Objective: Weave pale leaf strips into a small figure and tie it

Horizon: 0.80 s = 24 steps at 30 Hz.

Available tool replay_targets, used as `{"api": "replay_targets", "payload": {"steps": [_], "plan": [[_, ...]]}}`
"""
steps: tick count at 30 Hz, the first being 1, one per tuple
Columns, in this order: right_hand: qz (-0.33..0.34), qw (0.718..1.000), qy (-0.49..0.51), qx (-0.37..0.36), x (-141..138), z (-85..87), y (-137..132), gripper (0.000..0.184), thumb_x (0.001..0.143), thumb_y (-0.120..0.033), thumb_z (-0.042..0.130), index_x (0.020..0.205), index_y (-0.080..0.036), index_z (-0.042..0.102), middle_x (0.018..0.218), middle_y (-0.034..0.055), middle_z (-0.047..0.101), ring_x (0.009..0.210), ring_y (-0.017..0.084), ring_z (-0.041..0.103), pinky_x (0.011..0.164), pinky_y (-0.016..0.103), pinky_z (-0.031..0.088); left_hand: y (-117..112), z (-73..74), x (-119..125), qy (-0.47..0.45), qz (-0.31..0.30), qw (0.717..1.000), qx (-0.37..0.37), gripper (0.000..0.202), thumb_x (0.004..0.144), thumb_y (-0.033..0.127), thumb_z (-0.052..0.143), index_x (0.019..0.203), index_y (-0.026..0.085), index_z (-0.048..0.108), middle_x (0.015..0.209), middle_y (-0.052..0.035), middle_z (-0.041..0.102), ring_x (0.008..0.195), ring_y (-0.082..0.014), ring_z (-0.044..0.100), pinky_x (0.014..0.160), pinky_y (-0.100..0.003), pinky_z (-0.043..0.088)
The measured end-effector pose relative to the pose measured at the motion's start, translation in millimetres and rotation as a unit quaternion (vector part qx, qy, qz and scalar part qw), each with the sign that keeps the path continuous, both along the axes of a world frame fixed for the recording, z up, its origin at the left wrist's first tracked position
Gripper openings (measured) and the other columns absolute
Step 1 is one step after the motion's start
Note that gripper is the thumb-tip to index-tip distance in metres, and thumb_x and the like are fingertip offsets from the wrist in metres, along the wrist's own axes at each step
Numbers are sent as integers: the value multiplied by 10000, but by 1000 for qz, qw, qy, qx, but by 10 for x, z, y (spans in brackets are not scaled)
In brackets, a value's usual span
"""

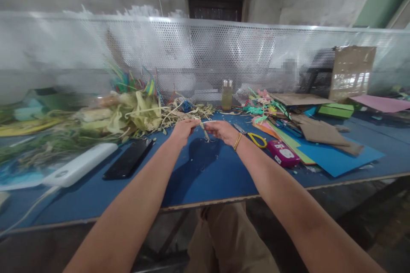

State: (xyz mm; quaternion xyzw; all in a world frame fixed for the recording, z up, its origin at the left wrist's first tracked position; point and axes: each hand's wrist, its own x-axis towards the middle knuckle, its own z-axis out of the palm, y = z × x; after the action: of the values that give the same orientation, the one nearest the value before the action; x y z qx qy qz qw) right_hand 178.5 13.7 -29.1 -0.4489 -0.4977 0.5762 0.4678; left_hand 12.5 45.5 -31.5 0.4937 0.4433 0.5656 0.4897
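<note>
Above the middle of the blue table (pixel 211 179), my left hand (pixel 185 131) and my right hand (pixel 223 131) come close together, fingers pinched. Between them hangs a small pale strip of dried plant husk (pixel 204 131), with thin frayed ends pointing down. Both hands grip it near its top. A gold chain bracelet (pixel 237 141) circles my right wrist. Just right of that wrist lie yellow-handled scissors (pixel 257 140), and beside them a purple box (pixel 283 153). The exact fingertip contact is too small to make out.
Left of my hands lie a black phone (pixel 128 160), a white power strip (pixel 83 164) with a cord, and heaped husks (pixel 137 111). Coloured paper (pixel 336 155) and brown cardboard (pixel 323 132) cover the right side. A glass bottle (pixel 227 94) stands before the perforated metal screen (pixel 256 51).
</note>
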Motion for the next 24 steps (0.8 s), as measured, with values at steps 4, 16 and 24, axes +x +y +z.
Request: {"api": "replay_targets", "payload": {"steps": [4, 16, 24], "plan": [[-52, 999, -6, 12, 12, 13, 4, 237, 728, -373, 721, 866, -183, 691, 931, 43, 723, 777, 110, 610, 613, 219, 366, -1, 15, -12, 9, 14, 1000, -26, 251, 452, 284, 818, 625, 159, 685, 576, 3, 590, 522, -94, 469, 514, -242, 319], [-51, 997, 42, 38, -85, -46, 11, 191, 654, -147, 739, 818, -153, 640, 676, -13, 671, 631, 86, 605, 704, 241, 469, -98, 56, 20, 62, 1, 998, -33, 258, 457, 309, 823, 626, 164, 694, 619, -10, 630, 566, -111, 501, 548, -253, 345], [-11, 998, 53, 23, -108, -54, -6, 239, 637, -118, 754, 838, -148, 629, 655, -16, 669, 627, 94, 619, 683, 235, 482, -67, 66, 15, 45, 25, 998, -41, 190, 488, 265, 784, 585, 170, 651, 551, 3, 576, 504, -104, 469, 495, -244, 319]]}}
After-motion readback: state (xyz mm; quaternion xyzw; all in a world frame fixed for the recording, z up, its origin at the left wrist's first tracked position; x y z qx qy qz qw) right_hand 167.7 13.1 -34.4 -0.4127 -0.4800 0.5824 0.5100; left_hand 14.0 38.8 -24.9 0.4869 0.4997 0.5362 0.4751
